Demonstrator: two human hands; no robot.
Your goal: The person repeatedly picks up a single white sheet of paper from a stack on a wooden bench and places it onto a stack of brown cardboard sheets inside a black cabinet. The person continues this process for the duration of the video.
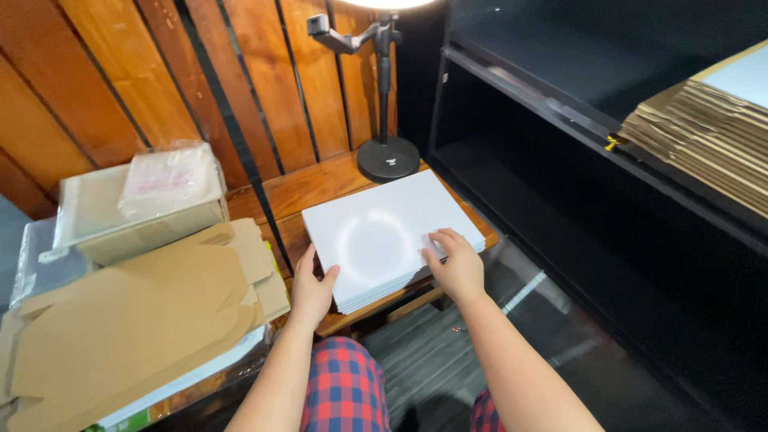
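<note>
While a ring of lamp light glares off its top sheet, the stack of white sheets (pixel 384 240) lies flat on the wooden bench (pixel 320 188), its near corner jutting past the bench edge. The left hand (pixel 310 290) grips the stack's near left edge, thumb on top and fingers (pixel 305 260) curled against the side. The right hand (pixel 456 268) rests on the near right part of the stack, fingers spread flat and pressing down, grasping nothing. Behind the stack stands a black lamp stand (pixel 387 156) with a round base. To the left lie flattened brown cardboard boxes (pixel 136 320) and an open carton holding a clear plastic bag (pixel 168 180). On the dark shelf (pixel 560 108) at right sits a pile of flat cardboard (pixel 704 136).
</note>
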